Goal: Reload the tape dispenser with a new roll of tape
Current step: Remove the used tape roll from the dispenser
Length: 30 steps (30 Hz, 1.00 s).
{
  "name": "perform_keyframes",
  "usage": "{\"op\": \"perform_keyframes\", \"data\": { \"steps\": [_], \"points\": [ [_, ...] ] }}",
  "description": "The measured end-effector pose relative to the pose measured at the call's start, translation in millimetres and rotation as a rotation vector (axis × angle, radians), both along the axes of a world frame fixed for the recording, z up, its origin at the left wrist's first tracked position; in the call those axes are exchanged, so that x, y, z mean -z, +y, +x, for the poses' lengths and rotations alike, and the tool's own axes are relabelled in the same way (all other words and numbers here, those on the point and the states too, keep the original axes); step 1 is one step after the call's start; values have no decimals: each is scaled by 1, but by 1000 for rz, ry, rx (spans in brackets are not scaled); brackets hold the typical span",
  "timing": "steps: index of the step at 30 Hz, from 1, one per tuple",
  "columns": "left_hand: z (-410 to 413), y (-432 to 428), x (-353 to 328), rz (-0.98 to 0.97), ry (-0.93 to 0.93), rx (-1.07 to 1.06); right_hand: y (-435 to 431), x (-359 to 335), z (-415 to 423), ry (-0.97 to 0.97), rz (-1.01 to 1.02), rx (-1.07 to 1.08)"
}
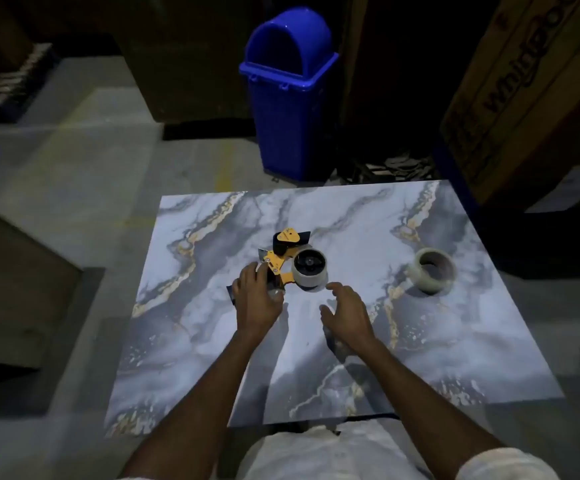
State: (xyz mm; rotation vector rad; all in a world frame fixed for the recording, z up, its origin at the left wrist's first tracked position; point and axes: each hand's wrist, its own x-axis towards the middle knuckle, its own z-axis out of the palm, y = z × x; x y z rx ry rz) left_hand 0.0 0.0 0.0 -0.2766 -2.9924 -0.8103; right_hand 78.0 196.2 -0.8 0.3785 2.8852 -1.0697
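A yellow and black tape dispenser (283, 252) lies on the marble-patterned table (454, 341), near its middle. A thin grey core or nearly spent roll (310, 270) sits on the dispenser's spool. My left hand (258, 296) rests over the dispenser's handle end, fingers curled on it. Just below and right of the spool my right hand (345, 311) hovers with its fingers spread and nothing in them. A fuller roll of tape (432, 276) lies flat on the table to the right, apart from both hands.
A blue swing-lid bin (288, 95) stands on the floor beyond the table's far edge. A large cardboard box (530, 95) stands at the back right. Dark boxes sit at the left, with grey floor between them and the table.
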Motion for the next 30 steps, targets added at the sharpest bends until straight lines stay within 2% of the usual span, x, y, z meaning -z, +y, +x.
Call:
{"op": "perform_keyframes", "data": {
  "steps": [7, 14, 25, 30],
  "points": [
    [-28, 0, -2, 33, -147, -26, 1, -4, 8, -51, -70, 51],
    [-36, 22, 6, 50, -123, -35, 16, 6, 11, -64, -96, 138],
    [-41, 47, 11, -94, -158, -52, 66, 27, -3, -11, -89, 120],
    [-36, 61, 6, -156, -168, -67, 83, 38, -11, 4, -78, 46]
  ]
}}
